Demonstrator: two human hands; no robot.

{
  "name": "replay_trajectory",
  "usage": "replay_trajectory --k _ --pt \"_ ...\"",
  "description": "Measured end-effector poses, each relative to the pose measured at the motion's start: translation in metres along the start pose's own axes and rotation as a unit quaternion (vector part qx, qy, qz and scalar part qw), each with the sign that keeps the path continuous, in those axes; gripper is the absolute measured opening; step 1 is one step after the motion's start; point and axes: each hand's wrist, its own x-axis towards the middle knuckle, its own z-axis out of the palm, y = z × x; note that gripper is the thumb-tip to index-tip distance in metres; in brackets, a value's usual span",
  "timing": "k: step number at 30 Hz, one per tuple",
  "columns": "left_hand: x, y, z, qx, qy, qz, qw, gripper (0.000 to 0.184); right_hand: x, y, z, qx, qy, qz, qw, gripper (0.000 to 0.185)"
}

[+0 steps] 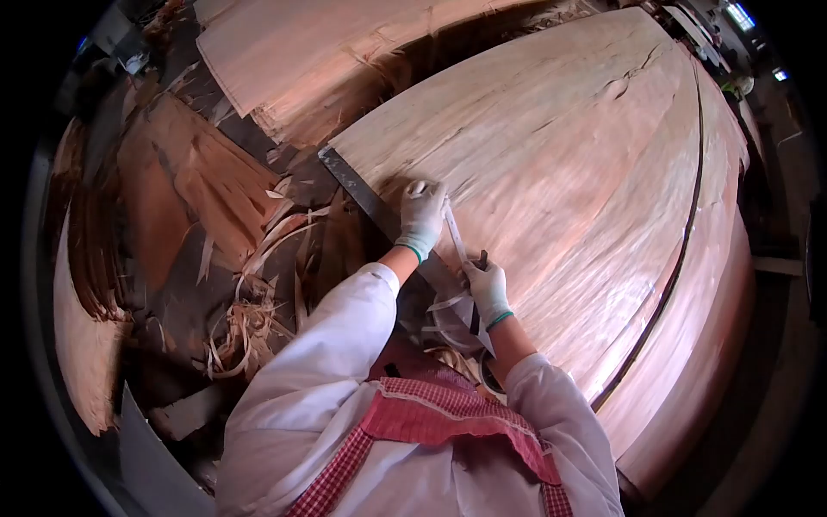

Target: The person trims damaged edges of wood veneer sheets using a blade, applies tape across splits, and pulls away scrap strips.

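Note:
Both of my hands wear white gloves with green cuffs. My left hand point(423, 211) is closed near the front edge of a large stack of pale wood veneer point(551, 164), beside a dark metal straightedge point(366, 196). A narrow whitish strip point(455, 231) runs from beside my left hand down to my right hand point(488, 289). My right hand is closed on a small dark object with a blade-like tip, too small to name, next to the strip's lower end. What my left fingers hold is hidden.
More veneer sheets point(293, 52) lie at the upper left. Reddish broken sheets point(202, 181) and loose shavings point(245, 332) cover the left side. A dark gap runs lengthwise through the veneer at the right. A curved stack point(90, 345) stands at the far left.

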Motion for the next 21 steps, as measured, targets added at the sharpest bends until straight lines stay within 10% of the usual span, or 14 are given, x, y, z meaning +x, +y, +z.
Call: replay_trajectory --k 4,7,11,15,17,21 --pt "-0.025 0.003 0.008 0.029 0.025 0.023 0.999 0.031 0.007 0.008 0.000 -0.073 0.031 -0.017 0.997 0.018" --pt "-0.032 0.004 0.008 0.020 -0.030 0.021 0.999 0.052 0.020 -0.010 -0.030 -0.461 0.110 -0.308 0.825 0.019" --pt "-0.026 0.020 0.003 0.035 -0.031 0.031 0.998 0.039 -0.024 -0.078 -0.098 -0.193 -0.002 -0.072 0.978 0.021" --pt "-0.062 0.082 -0.006 -0.143 -0.218 0.184 0.948 0.029 -0.075 -0.049 -0.141 -0.080 0.042 0.026 0.996 0.016" --pt "-0.103 0.099 0.013 -0.123 -0.126 0.331 0.927 0.022 -0.094 -0.027 -0.143 -0.043 0.045 0.043 0.997 0.016" --pt "-0.125 0.108 0.027 -0.124 -0.142 0.322 0.928 0.020 -0.106 0.008 -0.137 0.034 0.079 0.067 0.994 0.016"
